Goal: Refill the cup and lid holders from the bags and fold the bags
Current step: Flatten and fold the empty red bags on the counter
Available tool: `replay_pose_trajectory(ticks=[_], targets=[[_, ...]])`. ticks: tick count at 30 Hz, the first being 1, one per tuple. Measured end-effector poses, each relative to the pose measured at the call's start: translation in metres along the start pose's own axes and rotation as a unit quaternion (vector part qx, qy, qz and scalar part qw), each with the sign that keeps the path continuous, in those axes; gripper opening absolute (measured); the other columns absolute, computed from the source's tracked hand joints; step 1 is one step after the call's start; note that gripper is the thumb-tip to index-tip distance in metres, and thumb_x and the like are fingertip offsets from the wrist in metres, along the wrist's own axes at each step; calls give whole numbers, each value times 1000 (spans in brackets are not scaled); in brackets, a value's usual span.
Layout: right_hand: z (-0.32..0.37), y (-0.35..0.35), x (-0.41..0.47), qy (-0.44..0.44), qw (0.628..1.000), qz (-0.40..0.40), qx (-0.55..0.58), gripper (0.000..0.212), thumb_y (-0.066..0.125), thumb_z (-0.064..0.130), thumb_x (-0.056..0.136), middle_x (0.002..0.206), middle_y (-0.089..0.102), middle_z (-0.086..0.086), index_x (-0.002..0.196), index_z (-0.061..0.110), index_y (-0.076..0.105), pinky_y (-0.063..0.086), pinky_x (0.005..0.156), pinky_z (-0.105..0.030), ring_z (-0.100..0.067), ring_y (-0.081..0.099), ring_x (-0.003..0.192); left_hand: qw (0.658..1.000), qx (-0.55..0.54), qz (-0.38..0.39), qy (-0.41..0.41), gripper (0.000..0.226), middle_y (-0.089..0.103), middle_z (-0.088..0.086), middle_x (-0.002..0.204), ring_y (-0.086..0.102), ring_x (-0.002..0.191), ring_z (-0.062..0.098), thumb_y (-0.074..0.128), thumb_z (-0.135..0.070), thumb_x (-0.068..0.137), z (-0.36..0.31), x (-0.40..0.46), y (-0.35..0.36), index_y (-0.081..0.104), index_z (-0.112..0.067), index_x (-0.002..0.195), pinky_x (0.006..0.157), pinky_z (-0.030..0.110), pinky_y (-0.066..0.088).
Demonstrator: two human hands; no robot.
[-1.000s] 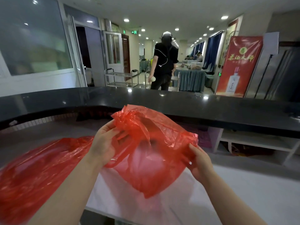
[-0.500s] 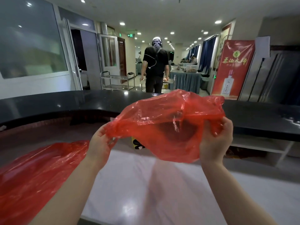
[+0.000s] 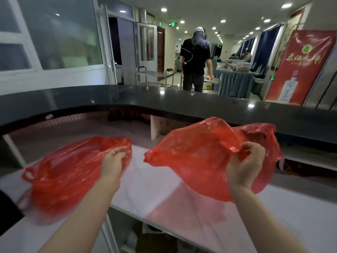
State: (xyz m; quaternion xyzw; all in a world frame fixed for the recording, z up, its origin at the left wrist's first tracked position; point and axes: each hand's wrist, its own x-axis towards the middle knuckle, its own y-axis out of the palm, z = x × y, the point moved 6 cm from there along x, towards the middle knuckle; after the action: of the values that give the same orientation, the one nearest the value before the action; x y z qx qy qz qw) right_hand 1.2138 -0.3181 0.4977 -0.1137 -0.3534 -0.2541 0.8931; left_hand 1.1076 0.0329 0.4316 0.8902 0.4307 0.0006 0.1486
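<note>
Two thin red plastic bags are in view. One red bag (image 3: 198, 157) hangs crumpled in the air over the white counter (image 3: 164, 194), with my right hand (image 3: 246, 163) shut on its upper right edge. The other red bag (image 3: 63, 172) lies spread on the counter at the left, a handle loop showing at its left end. My left hand (image 3: 114, 161) hovers over that bag's right edge with fingers loosely curled, holding nothing. No cups, lids or holders are visible.
A raised black bar top (image 3: 164, 101) curves behind the white counter. Open shelves (image 3: 306, 157) sit under it at the right. Beyond it a person in black (image 3: 195, 59) stands by a steel trolley (image 3: 155, 77); a red banner (image 3: 300, 66) stands at the far right.
My left hand has let go of the held bag and moved left, over the bag lying on the counter. My right hand still holds the bag, lower and further right.
</note>
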Motion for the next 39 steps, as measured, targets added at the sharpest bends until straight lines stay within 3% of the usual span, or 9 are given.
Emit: replay_pose_trajectory(ticks=[5,9,13,16,18,25,30,34,39], targets=[[23,-3,12,-56,995,-72,38,23,44,-14,71,88,43,-10,81,6,50,33,72,-14,-15,39,79,997,13,69,-16,24,68,10,95,62,100,28,45,0,94,-2,-6,-2,65,-12,96,99,44,46],[34,11,-3,-115,991,-26,58,15,48,-9,73,85,45,-10,79,4,52,33,74,-17,-13,40,80,993,18,119,-9,24,69,6,93,61,100,26,47,-1,95,-3,-15,3,66,-16,94,93,38,46],[32,46,-60,-133,970,195,54,30,73,-6,70,91,51,4,91,12,61,41,74,-22,-12,48,82,984,66,166,1,18,74,4,92,66,95,25,49,-8,97,4,-30,8,65,-14,100,77,33,50],[24,73,-123,-126,875,466,21,33,76,24,79,106,55,17,109,24,63,44,88,-22,-8,56,98,967,109,223,-62,26,74,5,99,69,94,24,50,-34,98,23,-45,14,65,-16,107,78,35,54],[15,72,-148,-124,847,517,9,27,68,27,86,109,55,25,112,29,64,42,92,-17,1,56,103,958,145,231,-93,30,74,6,100,69,90,22,49,-42,96,35,-51,14,64,-18,107,76,34,54],[-7,29,-129,-91,925,370,-11,24,64,1,82,83,61,15,97,19,68,45,66,-11,-1,55,73,944,273,184,-35,22,63,1,111,62,98,15,64,-24,91,67,-44,1,59,-23,112,81,31,52],[-25,-4,-102,-60,966,251,0,49,63,4,85,55,43,11,123,23,39,38,47,-12,-6,49,53,936,312,152,-66,50,49,4,120,52,114,23,74,-18,82,92,-38,-1,52,-22,128,94,40,47],[-64,-9,-90,136,946,290,-57,80,67,22,87,53,61,-1,148,34,17,48,48,-22,-10,58,46,931,266,181,-173,54,58,11,120,62,104,31,73,-11,83,116,-40,-4,49,-19,131,85,40,55],[-84,-11,-81,210,927,305,-57,9,60,26,93,58,67,5,101,23,61,44,50,-22,-13,61,44,945,109,164,-261,40,73,16,95,70,87,27,42,9,90,131,-49,14,54,-10,123,68,34,56]])
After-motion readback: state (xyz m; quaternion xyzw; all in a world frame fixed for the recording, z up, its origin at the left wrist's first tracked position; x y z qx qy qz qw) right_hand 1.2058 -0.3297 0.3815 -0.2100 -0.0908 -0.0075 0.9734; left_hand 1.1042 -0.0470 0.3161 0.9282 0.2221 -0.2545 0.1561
